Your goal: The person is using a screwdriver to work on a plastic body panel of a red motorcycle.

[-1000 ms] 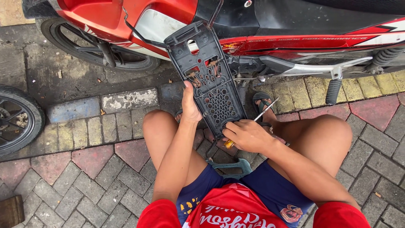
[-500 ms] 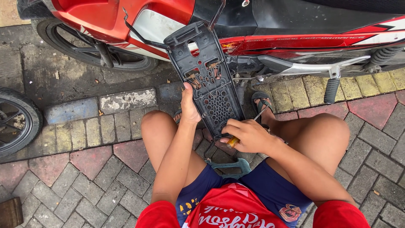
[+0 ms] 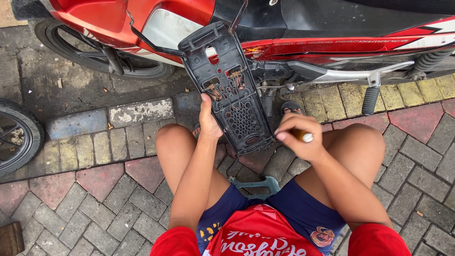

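Left hand (image 3: 208, 121) is gripping the left edge of a black plastic panel (image 3: 232, 90) standing tilted at frame centre, against the red motorcycle (image 3: 332, 28). Right hand (image 3: 298, 137) is closing around a screwdriver handle (image 3: 303, 136) just right of the panel's lower end.

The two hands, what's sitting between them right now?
In the head view, the lower end of the black perforated plastic panel stands between the left hand, which grips its edge, and the right hand, which holds a screwdriver handle.
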